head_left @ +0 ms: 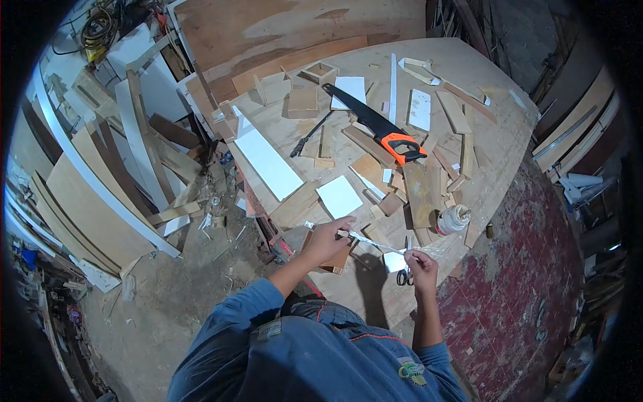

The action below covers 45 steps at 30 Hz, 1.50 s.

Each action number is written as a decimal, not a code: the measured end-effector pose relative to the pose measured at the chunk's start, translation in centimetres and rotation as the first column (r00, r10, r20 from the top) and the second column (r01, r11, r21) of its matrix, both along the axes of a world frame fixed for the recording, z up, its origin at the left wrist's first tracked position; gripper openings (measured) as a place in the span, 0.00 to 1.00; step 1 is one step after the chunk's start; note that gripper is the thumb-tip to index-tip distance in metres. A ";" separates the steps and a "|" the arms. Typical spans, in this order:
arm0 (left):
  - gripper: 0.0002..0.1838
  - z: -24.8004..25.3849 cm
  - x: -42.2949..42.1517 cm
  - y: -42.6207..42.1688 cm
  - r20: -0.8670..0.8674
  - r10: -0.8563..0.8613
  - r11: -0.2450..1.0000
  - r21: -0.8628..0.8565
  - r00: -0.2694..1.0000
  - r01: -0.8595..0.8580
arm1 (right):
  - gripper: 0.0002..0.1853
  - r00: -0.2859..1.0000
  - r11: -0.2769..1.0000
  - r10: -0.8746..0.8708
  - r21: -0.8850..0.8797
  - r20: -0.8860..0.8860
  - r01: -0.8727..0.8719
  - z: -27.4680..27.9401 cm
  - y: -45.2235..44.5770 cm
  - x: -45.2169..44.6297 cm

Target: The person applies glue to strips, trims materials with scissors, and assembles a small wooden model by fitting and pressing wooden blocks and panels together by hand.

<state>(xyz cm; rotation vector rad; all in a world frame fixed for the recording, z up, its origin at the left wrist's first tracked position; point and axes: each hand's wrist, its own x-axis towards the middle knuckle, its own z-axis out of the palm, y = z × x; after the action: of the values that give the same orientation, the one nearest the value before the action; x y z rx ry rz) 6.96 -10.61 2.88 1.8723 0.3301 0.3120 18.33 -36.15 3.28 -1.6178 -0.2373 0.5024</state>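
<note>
A thin white strip (378,244) runs stretched between my two hands above the near edge of the table. My left hand (325,242) is closed on its left end, where a small light-coloured bit shows at the fingers; I cannot make out what that bit is. The fingers of my right hand (422,266) pinch the other end. Scissors (404,277) with black handles lie beside my right hand. Below my left hand is a brown wooden piece (335,262), partly hidden. A small white piece (394,262) lies near the scissors.
The wooden table (492,94) bears a handsaw (375,120) with an orange handle, a jar (453,220), white boards (268,161) and many wood offcuts. Boards and curved strips (100,201) lean at the left. Scraps litter the floor (181,301).
</note>
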 end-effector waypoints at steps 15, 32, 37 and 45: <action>0.30 0.5 0.0 -0.2 -0.018 0.014 0.996 0.084 1.000 -0.013 | 0.07 0.999 0.995 -0.029 -0.101 -0.014 0.028 1.2 -0.2 -0.2; 0.30 1.5 -0.3 -0.2 -0.071 -0.015 0.997 0.079 0.997 0.021 | 0.05 0.976 0.995 -0.089 -0.019 0.199 0.095 1.0 -0.9 -0.3; 0.30 1.2 -0.2 -0.2 -0.114 -0.008 0.998 0.065 0.993 0.015 | 0.05 0.972 0.997 -0.068 -0.006 0.224 0.071 2.2 -0.4 -1.1; 0.33 0.8 -0.1 0.0 -0.058 -0.003 0.985 0.170 0.998 0.013 | 0.07 0.803 0.990 0.003 -0.117 0.596 0.083 2.6 0.0 -1.3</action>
<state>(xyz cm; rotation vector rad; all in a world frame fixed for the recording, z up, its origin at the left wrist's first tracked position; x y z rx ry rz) 6.83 -10.59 3.69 2.0531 0.3435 0.2887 17.00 -36.11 5.87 -1.8812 -0.6501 -0.0479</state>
